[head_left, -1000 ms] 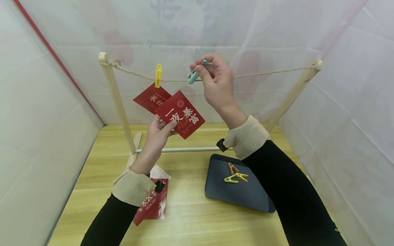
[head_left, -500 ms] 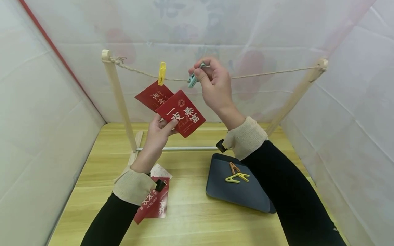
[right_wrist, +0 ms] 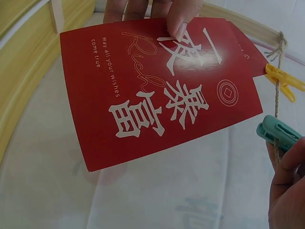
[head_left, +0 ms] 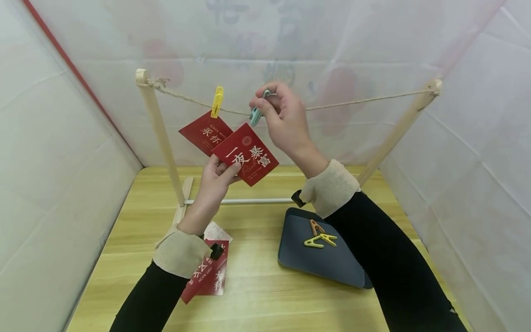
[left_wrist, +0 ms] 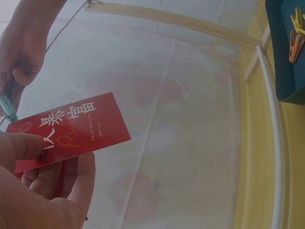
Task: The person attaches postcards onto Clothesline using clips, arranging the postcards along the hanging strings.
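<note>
My left hand (head_left: 213, 184) pinches a red card (head_left: 247, 154) with white characters, thumb on its front and fingers behind. The card's top corner points up, just below the teal clothespin (head_left: 256, 115). My right hand (head_left: 288, 122) pinches that clothespin by its upper end. In the right wrist view the clothespin (right_wrist: 280, 132) sits at the twine (right_wrist: 277, 102), its tip a short way from the card's corner. To the left, a yellow clothespin (head_left: 217, 102) fastens a second red card (head_left: 205, 133) on the line; the held card partly covers it.
Wooden posts (head_left: 159, 133) at both sides hold up the twine, with a white rod (head_left: 257, 201) low between them. A dark tray (head_left: 298, 258) at right holds an orange clothespin (head_left: 315, 227) and yellow ones. More red cards (head_left: 213, 279) lie near my left sleeve.
My right hand has come slightly down and left with the teal clothespin, pulling the twine lower and nearer the held card's top corner. My left hand has barely moved.
</note>
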Motion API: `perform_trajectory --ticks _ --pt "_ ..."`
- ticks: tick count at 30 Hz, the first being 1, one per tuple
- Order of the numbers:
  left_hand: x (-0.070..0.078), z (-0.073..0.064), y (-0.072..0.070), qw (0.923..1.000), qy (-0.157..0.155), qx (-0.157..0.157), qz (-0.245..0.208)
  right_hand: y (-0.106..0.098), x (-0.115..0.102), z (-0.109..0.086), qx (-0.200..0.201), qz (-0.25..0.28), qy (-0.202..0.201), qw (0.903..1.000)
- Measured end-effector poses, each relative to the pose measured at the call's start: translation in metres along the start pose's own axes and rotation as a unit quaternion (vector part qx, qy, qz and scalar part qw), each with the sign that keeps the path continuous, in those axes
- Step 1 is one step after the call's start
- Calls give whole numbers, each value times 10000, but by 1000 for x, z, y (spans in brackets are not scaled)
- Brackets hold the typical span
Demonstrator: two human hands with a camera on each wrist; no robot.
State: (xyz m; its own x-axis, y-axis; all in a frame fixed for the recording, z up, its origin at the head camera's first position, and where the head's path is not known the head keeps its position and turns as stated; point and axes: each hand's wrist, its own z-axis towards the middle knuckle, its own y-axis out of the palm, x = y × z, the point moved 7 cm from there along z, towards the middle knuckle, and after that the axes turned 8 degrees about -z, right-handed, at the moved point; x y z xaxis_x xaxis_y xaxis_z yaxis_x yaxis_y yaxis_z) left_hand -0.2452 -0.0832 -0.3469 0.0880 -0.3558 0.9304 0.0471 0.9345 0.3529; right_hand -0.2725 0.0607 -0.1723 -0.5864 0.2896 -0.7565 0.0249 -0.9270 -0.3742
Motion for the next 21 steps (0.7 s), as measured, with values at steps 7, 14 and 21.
perform_trajectory --ticks 7,14,21 --pt "2 0 0 10000 62 -43 44 3 -2 -1 -38 -135 -68 9999" --pt "3 0 4 9999 73 -120 53 4 -4 -1 -127 -332 -158 9992" --pt "3 -1 3 10000 -33 -47 52 6 -5 -4 -224 -559 -113 9981"
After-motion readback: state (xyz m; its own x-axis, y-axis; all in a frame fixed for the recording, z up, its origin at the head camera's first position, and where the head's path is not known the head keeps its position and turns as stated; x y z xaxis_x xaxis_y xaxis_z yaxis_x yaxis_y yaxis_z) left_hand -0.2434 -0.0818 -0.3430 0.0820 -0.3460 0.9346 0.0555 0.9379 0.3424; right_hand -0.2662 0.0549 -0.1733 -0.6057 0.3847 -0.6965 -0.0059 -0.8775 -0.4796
